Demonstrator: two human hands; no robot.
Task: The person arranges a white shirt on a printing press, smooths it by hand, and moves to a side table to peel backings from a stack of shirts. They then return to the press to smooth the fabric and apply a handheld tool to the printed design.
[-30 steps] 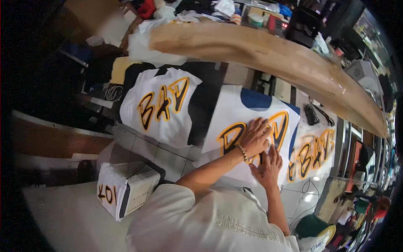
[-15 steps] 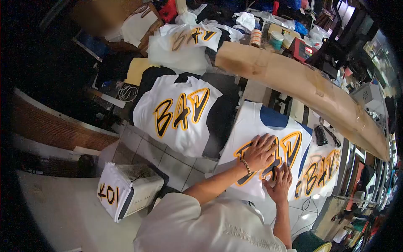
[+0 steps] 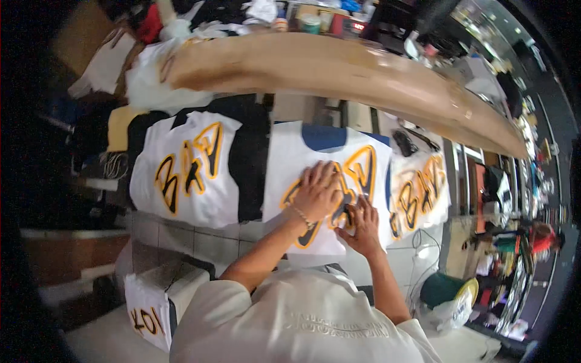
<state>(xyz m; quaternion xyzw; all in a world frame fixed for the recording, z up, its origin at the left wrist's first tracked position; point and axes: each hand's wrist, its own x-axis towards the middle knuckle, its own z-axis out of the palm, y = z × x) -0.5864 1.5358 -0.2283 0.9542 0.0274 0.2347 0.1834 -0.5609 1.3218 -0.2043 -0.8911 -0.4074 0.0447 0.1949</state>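
A white shirt (image 3: 284,148) with a blue inside neck and "BAD" lettering, black edged in orange, lies spread flat in front of me. My left hand (image 3: 318,192), with a beaded bracelet at the wrist, rests palm down on the middle of the lettering, fingers outstretched and partly covering it. Lower and to the right, my right hand (image 3: 362,227) lies on the same shirt with its fingers spread. Neither hand grips anything. Left of this shirt is another white shirt (image 3: 145,157) with the same lettering, and to the right is a further lettered white piece (image 3: 420,196).
A long brown cardboard-like roll (image 3: 339,69) stretches across behind the shirts. A black item (image 3: 402,143) lies near the right-hand piece. At lower left, a white cloth marked "KOI" (image 3: 145,302) hangs over a box. A plastic bag (image 3: 455,310) sits at lower right.
My view has turned, so the shirts and roll appear further left and more level. Both hands stay flat on the same shirt, in about the same places on it.
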